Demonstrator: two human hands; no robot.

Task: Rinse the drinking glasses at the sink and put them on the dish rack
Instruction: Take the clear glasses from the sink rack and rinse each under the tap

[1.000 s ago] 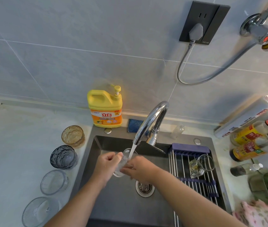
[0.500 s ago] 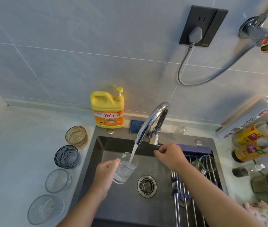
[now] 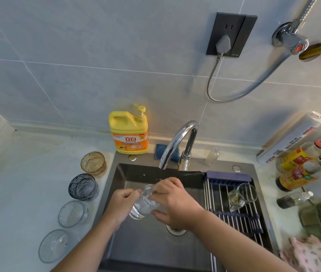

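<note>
Left grip (image 3: 123, 203) curls round the clear glass (image 3: 143, 210) from its left side. Right grip (image 3: 173, 205) clamps the same glass, fingers over the rim end, thumb under by the base. Glass is tilted, mouth toward the far side, some water in it, held over the sink (image 3: 136, 252) approx mid-basin. Both grips hide most of its wall.

Nearest, bottom right: pink patterned cloth (image 3: 312, 256) on the counter (image 3: 18, 193). Near left, just beside the sink edge, a row of 4 runs near to far: nearest clear tumbler (image 3: 56, 245), second clear tumbler (image 3: 73, 213), blue-grey tumbler (image 3: 83, 186), amber tumbler (image 3: 93, 163), all upright, close together.

Drain (image 3: 175, 229) sits under the right wrist, partly covered by it. Dish rack (image 3: 234, 218) spans the sink's right part, just right of the right grip. Racked glass (image 3: 242, 195) lies on its side at the rack's far end.

Faucet (image 3: 177, 140) arches over the far rim, spout above and just beyond the held glass. Behind it: blue sponge (image 3: 167, 153), small clear bottle (image 3: 212, 156), yellow soap jug (image 3: 129, 134) at far left of the sink. Right side: sauce bottles (image 3: 296, 177) and a wrap roll (image 3: 291, 138) vs the wall.

Far wall: black socket (image 3: 231, 34) w/ grey plug in it, cable looping down; chrome valve (image 3: 291, 41) top right.
</note>
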